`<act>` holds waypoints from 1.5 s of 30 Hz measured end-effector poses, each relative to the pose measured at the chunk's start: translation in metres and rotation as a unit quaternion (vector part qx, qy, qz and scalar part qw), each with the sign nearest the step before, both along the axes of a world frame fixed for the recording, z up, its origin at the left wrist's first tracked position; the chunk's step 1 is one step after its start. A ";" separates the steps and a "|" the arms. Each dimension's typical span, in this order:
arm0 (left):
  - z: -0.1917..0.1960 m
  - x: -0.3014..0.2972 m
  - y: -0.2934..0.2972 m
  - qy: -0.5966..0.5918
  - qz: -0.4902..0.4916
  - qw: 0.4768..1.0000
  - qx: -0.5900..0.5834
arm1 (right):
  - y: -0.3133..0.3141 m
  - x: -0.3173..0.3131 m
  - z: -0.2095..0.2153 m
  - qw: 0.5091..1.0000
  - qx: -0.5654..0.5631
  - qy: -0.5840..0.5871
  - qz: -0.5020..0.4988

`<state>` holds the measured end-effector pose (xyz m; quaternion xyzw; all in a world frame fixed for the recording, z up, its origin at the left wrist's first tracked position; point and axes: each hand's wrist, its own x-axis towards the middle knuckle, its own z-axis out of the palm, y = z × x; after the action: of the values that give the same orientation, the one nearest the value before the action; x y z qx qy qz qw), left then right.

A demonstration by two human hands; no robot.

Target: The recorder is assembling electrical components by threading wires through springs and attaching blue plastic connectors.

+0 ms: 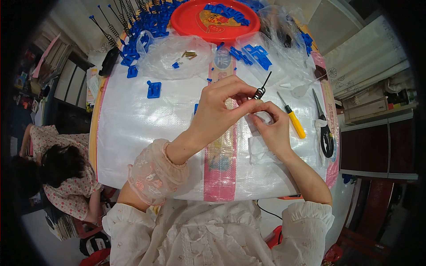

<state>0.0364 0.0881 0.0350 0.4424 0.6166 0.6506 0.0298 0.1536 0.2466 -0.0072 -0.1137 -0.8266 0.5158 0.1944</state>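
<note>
A black coiled wire spring [259, 93] with a long straight end pointing up and right is pinched between the thumb and fingers of my left hand [222, 103]. Just below the coil, the closed fingertips of my right hand [275, 129] meet my left thumb. What lies between those right fingertips is hidden. A crumpled white tissue [262, 151] is on the table under my right hand. To its right rests a screwdriver [296, 123] with a yellow handle, and beyond it black-handled scissors [326, 137]. A small blue plastic part [153, 89] lies left of my left hand.
A red tray [177, 22] holding blue parts stands at the far side. Piled blue clips [153, 20] and upright black springs [111, 29] fill the far left. Clear plastic bags [155, 57], one with brass pins [189, 55], lie before them. Another person [66, 164] is at left.
</note>
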 end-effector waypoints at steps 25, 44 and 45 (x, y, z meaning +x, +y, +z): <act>-0.002 -0.001 0.000 -0.007 -0.004 1.000 0.001 | -0.007 -0.002 0.004 0.999 0.027 0.015 0.018; -0.001 -0.001 0.000 -0.013 -0.002 1.000 0.001 | -0.006 -0.003 0.000 1.000 0.005 0.014 0.023; -0.001 -0.001 0.000 -0.012 -0.002 1.000 0.002 | -0.005 -0.002 0.001 1.000 0.002 0.015 0.023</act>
<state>0.0351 0.0878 0.0339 0.4354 0.6140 0.6573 0.0375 0.1513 0.2412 -0.0064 -0.0865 -0.8271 0.5202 0.1946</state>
